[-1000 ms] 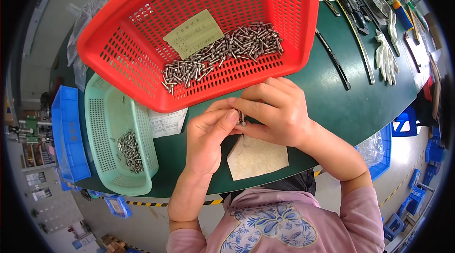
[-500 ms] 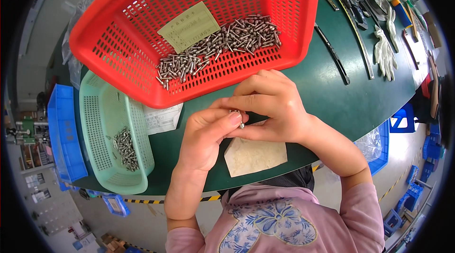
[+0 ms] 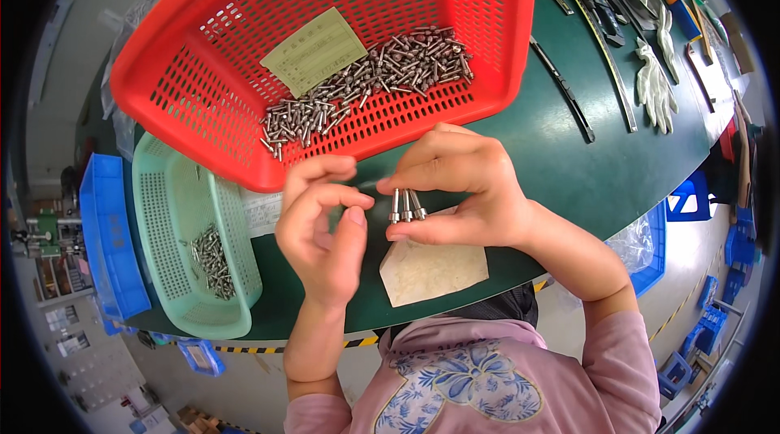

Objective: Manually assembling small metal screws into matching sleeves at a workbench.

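Three small headed metal pins [image 3: 407, 205] stand side by side between the thumb and fingertips of my right hand [image 3: 467, 186], their wider ends pointing down toward the thumb. My left hand [image 3: 321, 231] is just to the left of them, its fingers curved and apart from the thumb, with nothing visible in it. Beyond both hands a tilted red perforated basket [image 3: 325, 159] holds a heap of similar pins [image 3: 406, 64] and a yellowish card [image 3: 313, 52]. A beige sheet [image 3: 435, 271] lies on the table below my right hand.
A light green basket [image 3: 248, 271] with more small metal parts [image 3: 211, 263] stands on the left, beside a blue bin [image 3: 114, 231]. White gloves [image 3: 654, 88], a tape measure strip [image 3: 605, 52] and a dark thin tool [image 3: 562, 88] lie on the green table [image 3: 536, 158] at the right.
My left hand has drawn away leftward from my right hand and its fingers have opened. The pins in my right hand now show clearly.
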Motion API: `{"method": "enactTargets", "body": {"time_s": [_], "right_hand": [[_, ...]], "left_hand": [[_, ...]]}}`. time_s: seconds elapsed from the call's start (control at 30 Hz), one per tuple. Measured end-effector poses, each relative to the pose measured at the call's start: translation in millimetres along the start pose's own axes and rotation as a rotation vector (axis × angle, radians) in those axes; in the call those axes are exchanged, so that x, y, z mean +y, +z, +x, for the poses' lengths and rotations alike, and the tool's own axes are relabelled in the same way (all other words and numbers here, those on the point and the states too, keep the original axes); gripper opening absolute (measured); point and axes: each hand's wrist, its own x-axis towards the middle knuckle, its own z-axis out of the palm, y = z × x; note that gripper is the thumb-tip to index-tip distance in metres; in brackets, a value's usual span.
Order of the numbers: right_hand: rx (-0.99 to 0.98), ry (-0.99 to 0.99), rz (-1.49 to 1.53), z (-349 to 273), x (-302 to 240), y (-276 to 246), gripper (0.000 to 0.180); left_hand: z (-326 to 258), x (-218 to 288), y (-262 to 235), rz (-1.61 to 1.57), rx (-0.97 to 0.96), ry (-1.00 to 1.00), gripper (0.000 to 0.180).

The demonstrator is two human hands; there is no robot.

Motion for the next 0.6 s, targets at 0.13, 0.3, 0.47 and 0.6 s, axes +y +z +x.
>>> {"method": "enactTargets", "body": {"time_s": [0.13,0.3,0.47,0.6], "right_hand": [[0.038,0.011,0.129,0.0,-1.1,1.7,0.030],[-0.094,0.107,0.399,-2.5,-4.1,4.7,0.028],[-0.161,0.176,0.517,-3.9,-4.2,8.3,0.030],[-0.180,0.180,0.544,-2.8,-5.1,6.2,0.033]], "left_hand": [[0.6,0.4,10.5,0.467,0.016,0.506,0.028],[0.5,1.1,10.3,0.578,-0.080,0.678,0.030],[3.2,3.3,4.0,0.606,-0.085,0.734,0.029],[4.6,5.1,2.9,0.611,-0.115,0.721,0.028]]}}
